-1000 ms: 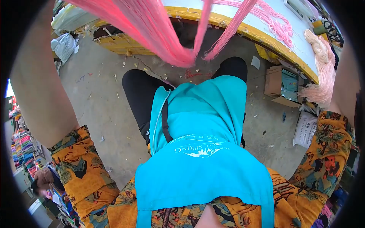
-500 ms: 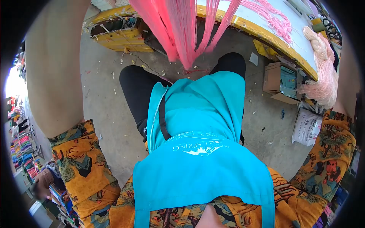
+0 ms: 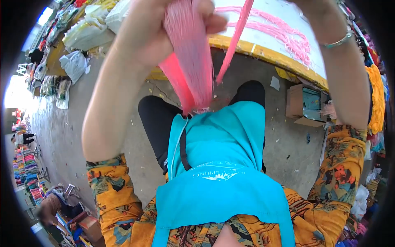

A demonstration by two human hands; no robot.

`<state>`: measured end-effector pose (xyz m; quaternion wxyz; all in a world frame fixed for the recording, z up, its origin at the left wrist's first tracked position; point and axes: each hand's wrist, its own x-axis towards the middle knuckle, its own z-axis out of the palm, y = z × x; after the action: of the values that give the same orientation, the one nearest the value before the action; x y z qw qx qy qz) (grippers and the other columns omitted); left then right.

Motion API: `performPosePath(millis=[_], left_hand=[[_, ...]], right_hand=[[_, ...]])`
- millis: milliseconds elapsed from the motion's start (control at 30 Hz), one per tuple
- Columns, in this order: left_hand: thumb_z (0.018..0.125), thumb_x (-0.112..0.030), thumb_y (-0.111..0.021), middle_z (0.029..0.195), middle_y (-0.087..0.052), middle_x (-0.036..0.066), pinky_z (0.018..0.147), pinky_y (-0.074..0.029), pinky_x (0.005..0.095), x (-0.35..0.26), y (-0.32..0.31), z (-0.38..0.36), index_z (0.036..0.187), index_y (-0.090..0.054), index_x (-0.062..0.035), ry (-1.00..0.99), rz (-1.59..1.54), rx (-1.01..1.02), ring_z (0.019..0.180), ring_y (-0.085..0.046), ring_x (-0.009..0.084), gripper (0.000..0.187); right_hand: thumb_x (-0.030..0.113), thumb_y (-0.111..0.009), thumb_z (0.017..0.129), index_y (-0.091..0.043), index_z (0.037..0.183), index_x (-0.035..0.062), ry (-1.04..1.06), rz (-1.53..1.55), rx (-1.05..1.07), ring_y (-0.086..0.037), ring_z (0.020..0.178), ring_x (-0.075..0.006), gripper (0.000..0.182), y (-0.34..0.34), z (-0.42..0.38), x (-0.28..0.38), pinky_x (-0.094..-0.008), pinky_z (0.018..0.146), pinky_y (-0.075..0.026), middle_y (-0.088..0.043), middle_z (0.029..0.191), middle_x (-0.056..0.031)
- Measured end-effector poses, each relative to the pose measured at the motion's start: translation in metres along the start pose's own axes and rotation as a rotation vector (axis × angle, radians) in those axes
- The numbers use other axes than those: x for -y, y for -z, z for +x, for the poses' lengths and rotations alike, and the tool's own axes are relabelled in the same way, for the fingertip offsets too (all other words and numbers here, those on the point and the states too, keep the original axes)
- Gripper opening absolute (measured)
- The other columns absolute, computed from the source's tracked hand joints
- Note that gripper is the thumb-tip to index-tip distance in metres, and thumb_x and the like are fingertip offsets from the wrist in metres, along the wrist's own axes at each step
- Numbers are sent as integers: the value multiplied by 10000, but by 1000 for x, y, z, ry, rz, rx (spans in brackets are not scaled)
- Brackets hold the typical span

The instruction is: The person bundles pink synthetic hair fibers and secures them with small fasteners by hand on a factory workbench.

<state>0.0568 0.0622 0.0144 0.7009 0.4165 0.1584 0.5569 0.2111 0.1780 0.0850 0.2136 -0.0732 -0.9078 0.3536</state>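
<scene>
My left hand [image 3: 154,39] is at the top of the head view, its fingers wrapped round a thick pink yarn hank [image 3: 189,53]. The hank hangs down, its lower end in front of my lap. Beside it hangs a thin pink yarn strand [image 3: 234,43], whose upper end leaves the view. My right hand [image 3: 308,6] reaches up to the top edge with its fingers cut off, so its hold on anything is hidden. More pink yarn [image 3: 288,37] lies loose on the white tabletop [image 3: 259,12].
The table's yellow edge [image 3: 263,53] runs in front of my knees. Under it stands an open cardboard box [image 3: 294,103]. Yellow yarn [image 3: 375,99] hangs at the far right. White packages [image 3: 90,31] are stacked at the upper left. Another person [image 3: 51,206] is at the lower left.
Both arms have moved inward, bringing my left hand into view around the hank. The pink yarn, earlier spread in several strands, now hangs as a thick bundle and a separate thin strand.
</scene>
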Motion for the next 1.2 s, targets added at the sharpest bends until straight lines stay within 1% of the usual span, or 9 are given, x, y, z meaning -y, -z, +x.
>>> performPosePath(millis=[67, 167, 267, 433, 567, 633, 800, 900, 1200], left_hand=[[1044, -298, -337, 713, -465, 20, 737, -524, 324, 8, 8, -5, 1205, -503, 72, 19, 85, -73, 672, -534, 126, 436], [1042, -324, -340, 616, -439, 4, 556, -522, 304, 15, -6, -13, 1171, -535, 70, 35, 117, -254, 496, -484, 124, 458], [1039, -330, -365, 511, -348, -37, 409, -362, 230, 20, -2, -17, 1100, -575, 29, 59, 99, -209, 383, -334, 57, 420], [1017, -331, -437, 502, -268, -74, 394, -250, 217, 40, 2, -31, 1014, -590, 8, 51, -221, -181, 388, -243, 27, 372], [1029, -346, -399, 507, -262, -76, 382, -281, 213, 66, 8, -56, 1287, -471, -42, -65, -337, -75, 385, -250, 31, 405], [1000, -348, -473, 511, -268, -84, 381, -310, 200, 79, 6, -66, 1453, -309, -97, -60, -438, -71, 383, -276, 33, 544], [984, -230, -471, 538, -490, -41, 468, -407, 246, 105, 29, -67, 960, -639, -15, -171, -604, 255, 443, -453, 78, 275], [972, -231, -491, 598, -568, 7, 533, -463, 309, 97, 26, -71, 953, -644, -12, -194, -539, 232, 516, -513, 140, 268], [995, -227, -469, 612, -542, -24, 507, -483, 262, 88, 47, -89, 1009, -624, -27, -265, -378, 329, 459, -475, 94, 254]], right_hand=[[103, -586, 876, -632, 1101, -14, -11, 121, 15, -462, 557, -43, 257, -1, 3, -6, -189, 453, -314, -567, 698, -11], [74, -599, 863, -639, 1090, -15, -98, 436, 35, -495, 593, -51, 247, -15, -1, -30, -190, 451, -327, -592, 727, -27], [172, -614, 915, -643, 1130, 37, -22, 565, 4, -442, 555, 23, 256, -34, -8, -55, -135, 452, -308, -534, 666, 57], [259, -567, 950, -639, 1094, 18, -287, 905, 48, -585, 855, -75, 290, -65, -42, -84, -214, 769, -461, -656, 933, -33], [206, -633, 879, -672, 942, 5, -388, -42, -142, -612, 733, -125, 214, -69, -60, -171, -296, 686, -490, -659, 749, -75], [218, -605, 816, -698, 866, 59, -427, -288, -347, -664, 746, -300, 192, -57, -53, -213, -384, 679, -515, -679, 793, -159], [218, -605, 820, -675, 877, 39, -521, -496, -363, -657, 759, -300, 201, -54, 3, -259, -399, 703, -511, -680, 804, -141], [240, -559, 819, -705, 852, 80, -609, -600, -325, -667, 805, -330, 219, -67, 31, -273, -435, 705, -534, -692, 850, -146], [317, -572, 854, -708, 888, 4, -817, -542, -253, -687, 868, -311, 343, -69, 56, -295, -411, 757, -537, -696, 931, -202]])
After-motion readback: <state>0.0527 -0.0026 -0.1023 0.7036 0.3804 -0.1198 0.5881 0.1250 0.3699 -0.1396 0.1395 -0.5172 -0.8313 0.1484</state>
